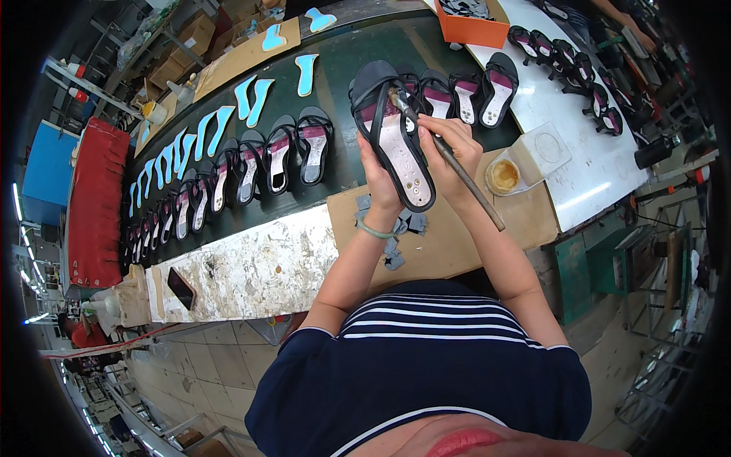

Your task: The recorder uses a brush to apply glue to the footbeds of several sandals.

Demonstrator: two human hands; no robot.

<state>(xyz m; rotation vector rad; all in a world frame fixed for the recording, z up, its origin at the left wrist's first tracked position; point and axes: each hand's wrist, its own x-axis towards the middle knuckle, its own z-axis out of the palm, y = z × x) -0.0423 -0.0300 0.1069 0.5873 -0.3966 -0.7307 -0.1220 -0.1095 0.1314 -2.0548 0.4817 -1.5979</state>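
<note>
A black strappy sandal (407, 164) with a pale pink and purple insole is raised in front of me, toe end away from me. My left hand (379, 179) is closed round its left side near the heel. In my right hand (454, 148) is a long-handled brush (476, 190), gripped with the fingers closed. Its bristle tip touches the inside of the sandal by the crossed straps, over the purple part. To the right of my right hand lies a tipped translucent plastic container (542, 150) with yellowish glue at its mouth (503, 177).
A row of similar sandals (247, 164) runs left along the dark green table. Behind it lie several blue-white insole pieces (221, 129). Grey scraps (394, 253) rest on cardboard (449, 247) below my hands. A phone (181, 288) lies left; an orange box (472, 29) stands far right.
</note>
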